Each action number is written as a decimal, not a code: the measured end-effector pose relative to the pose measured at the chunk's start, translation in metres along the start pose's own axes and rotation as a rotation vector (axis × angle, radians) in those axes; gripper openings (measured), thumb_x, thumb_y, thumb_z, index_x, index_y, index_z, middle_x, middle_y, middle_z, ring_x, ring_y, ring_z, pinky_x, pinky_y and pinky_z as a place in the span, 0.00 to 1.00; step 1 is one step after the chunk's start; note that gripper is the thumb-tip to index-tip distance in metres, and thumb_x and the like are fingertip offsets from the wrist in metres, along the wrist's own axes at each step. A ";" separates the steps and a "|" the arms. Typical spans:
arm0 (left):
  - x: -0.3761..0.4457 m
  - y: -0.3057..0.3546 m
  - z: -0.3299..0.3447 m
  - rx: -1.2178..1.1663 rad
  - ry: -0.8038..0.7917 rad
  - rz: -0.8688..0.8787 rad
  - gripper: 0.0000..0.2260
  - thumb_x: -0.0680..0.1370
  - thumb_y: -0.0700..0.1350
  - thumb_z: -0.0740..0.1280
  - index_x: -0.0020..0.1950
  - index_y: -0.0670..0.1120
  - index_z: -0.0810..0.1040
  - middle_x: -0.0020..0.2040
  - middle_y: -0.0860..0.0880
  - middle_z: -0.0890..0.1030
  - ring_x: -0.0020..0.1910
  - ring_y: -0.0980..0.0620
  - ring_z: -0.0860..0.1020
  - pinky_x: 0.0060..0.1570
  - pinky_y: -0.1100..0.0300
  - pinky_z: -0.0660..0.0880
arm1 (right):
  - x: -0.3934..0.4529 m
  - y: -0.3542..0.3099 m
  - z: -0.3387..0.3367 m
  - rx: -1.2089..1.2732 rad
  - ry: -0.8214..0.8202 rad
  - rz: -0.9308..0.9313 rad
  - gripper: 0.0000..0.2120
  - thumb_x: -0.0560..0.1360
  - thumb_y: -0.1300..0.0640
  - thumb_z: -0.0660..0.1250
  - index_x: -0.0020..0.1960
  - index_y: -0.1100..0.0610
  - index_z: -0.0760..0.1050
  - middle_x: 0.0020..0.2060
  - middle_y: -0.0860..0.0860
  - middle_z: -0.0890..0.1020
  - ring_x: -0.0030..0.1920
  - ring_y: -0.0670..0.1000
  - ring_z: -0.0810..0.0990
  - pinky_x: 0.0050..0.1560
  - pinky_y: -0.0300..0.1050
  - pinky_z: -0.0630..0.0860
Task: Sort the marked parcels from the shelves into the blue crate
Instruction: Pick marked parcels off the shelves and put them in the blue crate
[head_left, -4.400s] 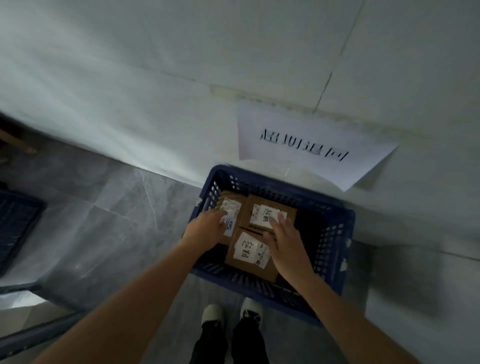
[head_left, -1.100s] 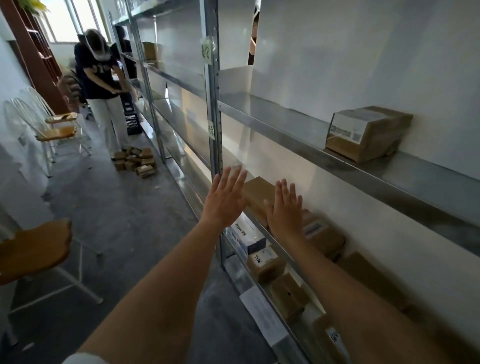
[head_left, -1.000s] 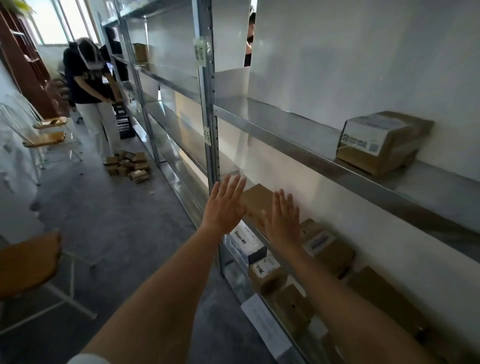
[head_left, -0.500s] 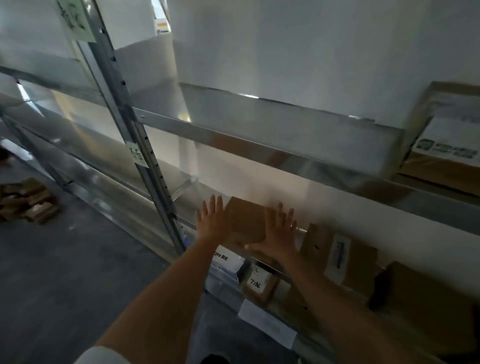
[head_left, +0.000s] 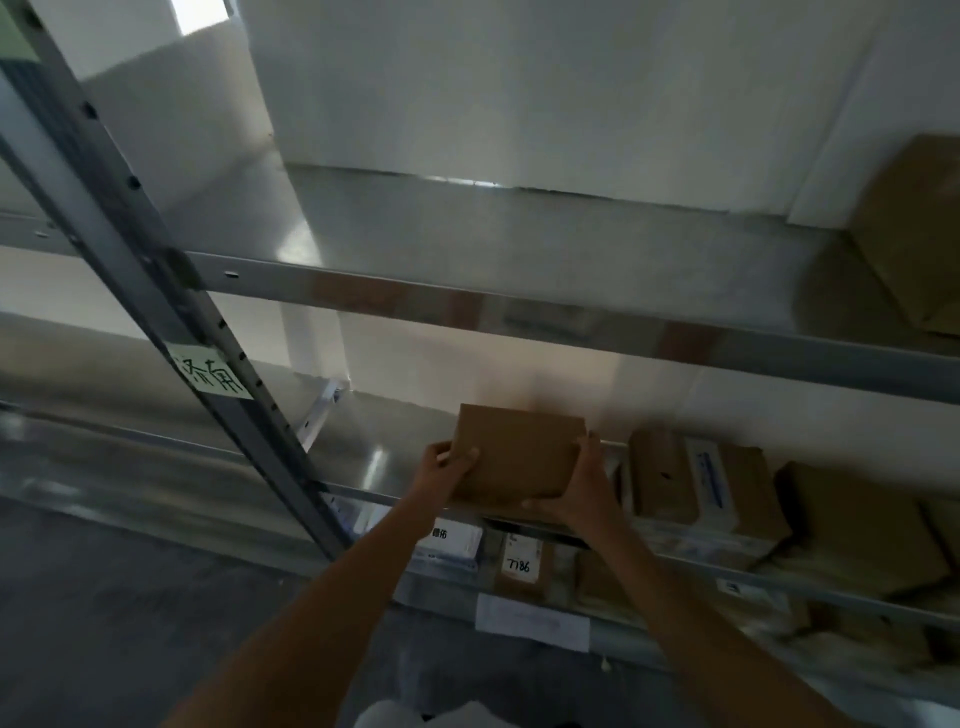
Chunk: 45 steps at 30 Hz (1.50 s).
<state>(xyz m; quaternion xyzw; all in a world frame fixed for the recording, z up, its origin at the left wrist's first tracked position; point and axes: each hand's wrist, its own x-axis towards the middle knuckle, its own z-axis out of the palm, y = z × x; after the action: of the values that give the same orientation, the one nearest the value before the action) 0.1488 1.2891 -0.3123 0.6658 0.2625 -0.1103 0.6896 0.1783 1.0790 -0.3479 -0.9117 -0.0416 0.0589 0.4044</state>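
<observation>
A plain brown cardboard parcel is held at the front edge of the middle metal shelf. My left hand grips its left edge, thumb on the face. My right hand holds its right edge and lower corner. The side facing me shows no label. The blue crate is out of view.
More brown parcels stand on the same shelf to the right, one with a white label. Below lie a parcel marked 7786 and a white box. A large box sits on the upper shelf. A slanted steel upright carries a handwritten tag.
Both hands, open and reaching toward the shelf before, have closed on the sides of the brown parcel. The view has swung to face the shelves.
</observation>
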 end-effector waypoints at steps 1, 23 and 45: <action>-0.001 0.003 -0.004 -0.038 -0.016 -0.017 0.21 0.79 0.52 0.65 0.68 0.44 0.68 0.61 0.45 0.75 0.51 0.50 0.77 0.42 0.58 0.76 | -0.005 -0.002 -0.002 0.062 0.058 0.042 0.53 0.53 0.44 0.84 0.67 0.48 0.54 0.65 0.53 0.66 0.62 0.53 0.71 0.60 0.48 0.73; 0.003 0.020 -0.045 0.083 -0.105 0.133 0.15 0.79 0.63 0.57 0.50 0.56 0.77 0.45 0.56 0.82 0.46 0.56 0.79 0.37 0.63 0.75 | -0.014 -0.072 -0.038 0.606 0.054 0.265 0.27 0.77 0.41 0.63 0.72 0.53 0.69 0.58 0.53 0.82 0.55 0.51 0.81 0.51 0.45 0.78; 0.017 0.029 -0.068 0.051 0.056 0.032 0.17 0.81 0.54 0.57 0.56 0.43 0.77 0.50 0.46 0.79 0.50 0.48 0.76 0.54 0.54 0.75 | -0.012 -0.080 0.013 0.740 -0.075 0.569 0.21 0.78 0.46 0.65 0.64 0.59 0.70 0.58 0.56 0.78 0.56 0.55 0.77 0.60 0.57 0.76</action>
<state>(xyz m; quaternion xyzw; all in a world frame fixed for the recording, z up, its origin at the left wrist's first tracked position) 0.1633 1.3618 -0.2941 0.6900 0.2684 -0.0873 0.6665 0.1618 1.1403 -0.2964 -0.6785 0.2195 0.2111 0.6685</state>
